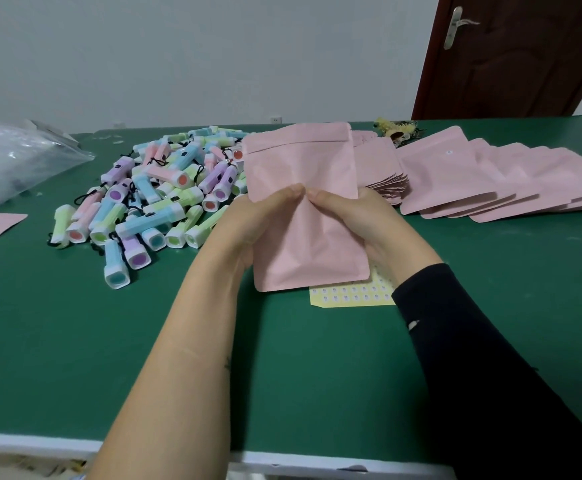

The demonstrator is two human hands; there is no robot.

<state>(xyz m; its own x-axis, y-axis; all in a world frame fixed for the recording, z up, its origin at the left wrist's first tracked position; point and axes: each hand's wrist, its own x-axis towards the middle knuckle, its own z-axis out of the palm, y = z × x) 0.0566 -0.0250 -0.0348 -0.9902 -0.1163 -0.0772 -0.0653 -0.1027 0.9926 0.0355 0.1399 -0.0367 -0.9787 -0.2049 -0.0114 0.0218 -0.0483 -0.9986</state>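
Note:
A pink zip pouch (303, 161) is held upright above the green table (317, 375) by both hands. My left hand (255, 223) grips its left side, thumb pressed on the front near the middle. My right hand (355, 220) grips the right side, thumb tip meeting the left thumb. The pouch bulges slightly between the thumbs. Whatever is inside it is hidden. A yellow sticker sheet (352, 294) lies on the table under the pouch's lower edge.
A heap of several pastel toy flashlights (154, 199) lies at the left. A stack of empty pink pouches (381, 168) and a fanned row of filled pink pouches (490, 178) lie at the right. A clear plastic bag (12, 157) sits far left, a brown door (525, 57) behind.

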